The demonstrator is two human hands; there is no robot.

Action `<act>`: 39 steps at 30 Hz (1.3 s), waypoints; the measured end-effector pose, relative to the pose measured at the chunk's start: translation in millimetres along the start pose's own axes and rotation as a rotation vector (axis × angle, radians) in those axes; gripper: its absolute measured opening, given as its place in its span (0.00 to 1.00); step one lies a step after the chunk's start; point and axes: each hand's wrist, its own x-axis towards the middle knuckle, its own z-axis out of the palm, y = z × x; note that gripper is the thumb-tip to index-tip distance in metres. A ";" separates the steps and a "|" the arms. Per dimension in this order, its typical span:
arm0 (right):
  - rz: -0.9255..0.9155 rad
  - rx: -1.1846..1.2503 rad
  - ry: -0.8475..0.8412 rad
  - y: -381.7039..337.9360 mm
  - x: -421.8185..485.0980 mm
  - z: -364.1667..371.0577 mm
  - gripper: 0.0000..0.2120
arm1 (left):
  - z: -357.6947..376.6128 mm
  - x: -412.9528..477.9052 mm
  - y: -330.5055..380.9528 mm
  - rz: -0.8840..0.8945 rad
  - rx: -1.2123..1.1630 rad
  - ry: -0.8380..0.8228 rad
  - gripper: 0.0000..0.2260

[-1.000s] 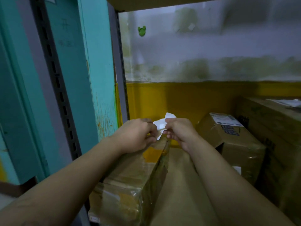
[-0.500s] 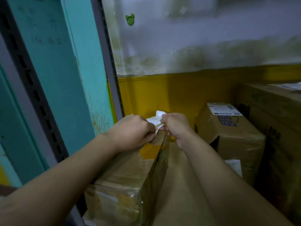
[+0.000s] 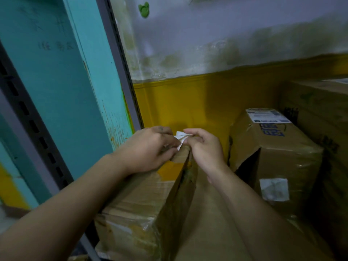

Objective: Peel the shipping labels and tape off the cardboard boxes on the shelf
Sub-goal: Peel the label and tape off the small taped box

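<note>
— Hands, relative to the taped box [image 3: 143, 200]?
— Both over its far top corner. On the left hand [image 3: 148, 149], grip curled tight, pinching a crumpled white label scrap [image 3: 179, 137] from the left. On the right hand [image 3: 205, 147], just past the box's right edge, grip closed as well, thumb and forefinger pinching the same scrap from the right.
— Scrap itself?
— Raised just above that far corner, between the two grips. Cannot tell whether attached to the cardboard.
— Tape?
— Clear, shiny and wrinkled, wrapped round the near end of the taped box. Yellow patch [image 3: 169, 170] on the box top, beside the left wrist.
— Other boxes?
— Right of the taped box and apart from it, a dented second box [image 3: 282, 157], with a printed shipping label [image 3: 267, 115] on top and a white patch [image 3: 274, 189] on its front face. Farther right again, a big box [image 3: 320, 110], partly out of view.
— Behind the taped box?
— Yellow wall band [image 3: 188, 102]. To its left, a grey slotted shelf upright [image 3: 120, 59].
</note>
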 end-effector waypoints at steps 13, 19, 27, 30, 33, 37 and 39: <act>-0.245 -0.342 -0.161 -5.5 -9.9 -10.1 0.15 | 0.9 -9.4 5.7 -0.011 -0.011 0.029 0.16; -0.265 -0.539 -0.133 -6.6 -12.5 -11.0 0.12 | 1.2 -11.2 9.8 -0.007 -0.007 0.042 0.15; -0.240 -0.472 -0.133 -4.5 -13.4 -10.4 0.12 | -2.3 -6.8 10.5 0.038 0.048 0.001 0.15; -0.250 -0.465 -0.114 -3.2 -13.3 -9.4 0.11 | -4.0 -3.8 9.4 0.051 0.055 -0.014 0.13; -0.261 -0.477 -0.112 -2.6 -13.2 -8.8 0.11 | -5.9 -0.6 9.2 0.047 0.037 -0.030 0.11; -0.283 -0.487 -0.091 -1.6 -12.4 -8.2 0.09 | -9.3 3.5 8.7 0.027 0.016 -0.060 0.11; -0.282 -0.480 -0.079 -1.6 -11.7 -9.0 0.06 | -10.7 4.8 7.8 0.005 0.006 -0.084 0.09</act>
